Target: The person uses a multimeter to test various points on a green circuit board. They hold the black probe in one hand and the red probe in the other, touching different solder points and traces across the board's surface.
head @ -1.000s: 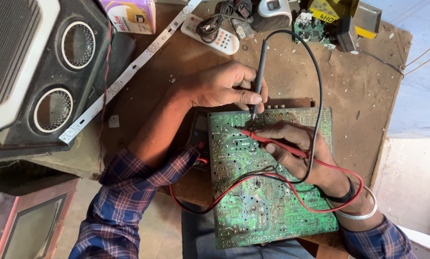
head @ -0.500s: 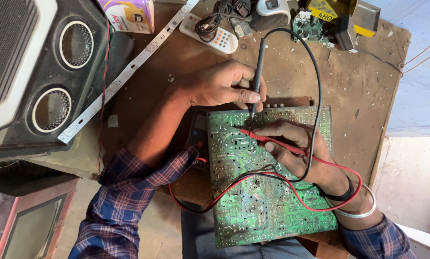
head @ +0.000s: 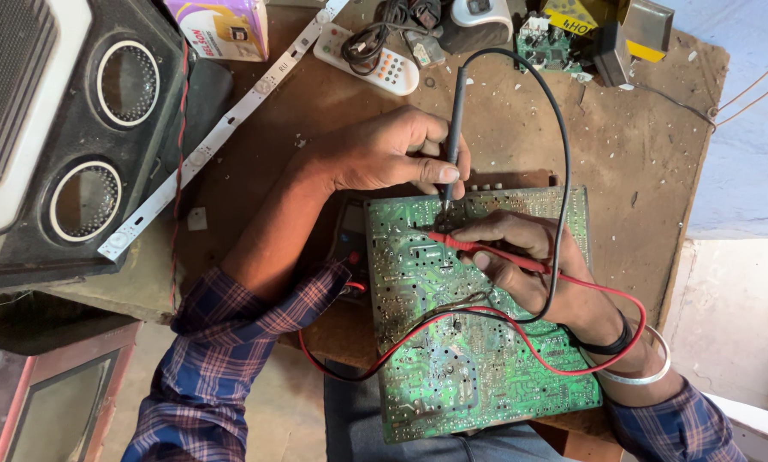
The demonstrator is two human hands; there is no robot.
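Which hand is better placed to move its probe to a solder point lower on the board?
Probably the right hand: it lies across the green circuit board, red probe flat on it. The left hand holds the black probe upright at the top edge.

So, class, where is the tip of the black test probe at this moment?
In the head view, the left hand holds the black probe upright, tip on the green circuit board near its top edge, just above the red probe.

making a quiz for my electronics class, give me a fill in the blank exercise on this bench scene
1. The left hand holds a thin ____ test probe.
2. The right hand holds a ____ test probe.
3. Both probe tips touch the large ____ printed circuit board.
4. The white remote control lies on the brown wooden ____.

Missing words: black; red; green; table
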